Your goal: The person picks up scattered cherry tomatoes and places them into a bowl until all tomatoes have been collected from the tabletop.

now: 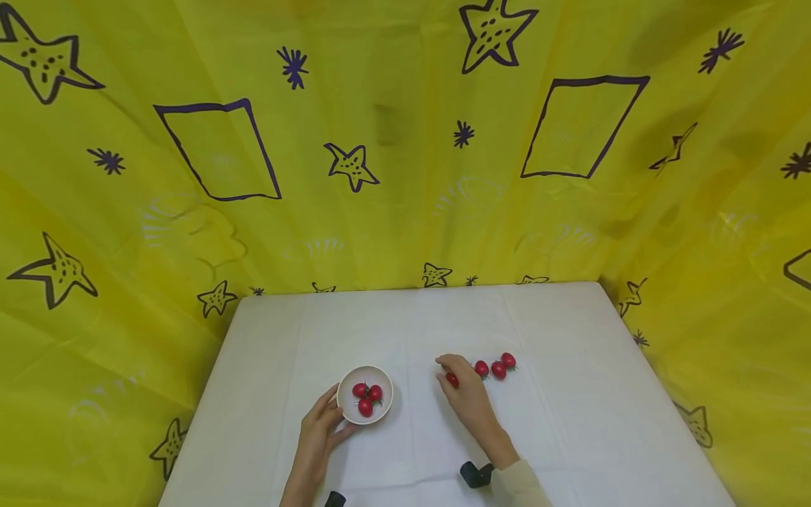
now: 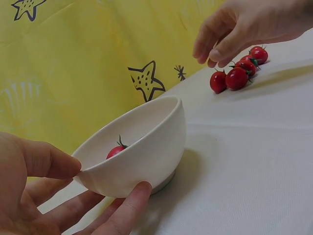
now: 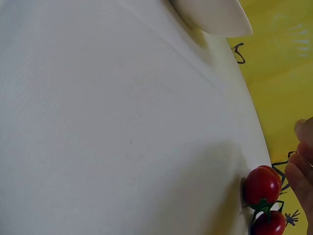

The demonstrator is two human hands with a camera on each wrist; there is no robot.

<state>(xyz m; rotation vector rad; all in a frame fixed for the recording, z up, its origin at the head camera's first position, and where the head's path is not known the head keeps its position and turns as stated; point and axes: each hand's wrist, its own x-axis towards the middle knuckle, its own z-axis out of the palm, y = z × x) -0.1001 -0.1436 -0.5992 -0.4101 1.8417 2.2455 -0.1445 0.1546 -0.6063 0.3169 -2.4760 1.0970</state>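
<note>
My left hand (image 1: 317, 427) grips a small white bowl (image 2: 146, 164) from its left side, thumb and fingers spread around rim and outer wall. Inside the bowl lie three red cherry tomatoes (image 1: 365, 407) with green stems. To the right, my right hand (image 1: 470, 403) hovers with curved fingers over a loose cherry tomato (image 1: 452, 379), which shows between thumb and fingers in the head view. In the right wrist view, the fingers (image 3: 304, 171) appear at the right edge, apart from a nearby tomato (image 3: 262, 185). More loose tomatoes (image 1: 498, 370) sit just right of that hand.
A white cloth (image 1: 405, 324) covers the table. Yellow curtains (image 1: 393, 225) with drawn stars and frames rise behind it and along both sides. A black device (image 1: 475, 474) sits at my right wrist, and part of another (image 1: 336, 499) shows near the left one.
</note>
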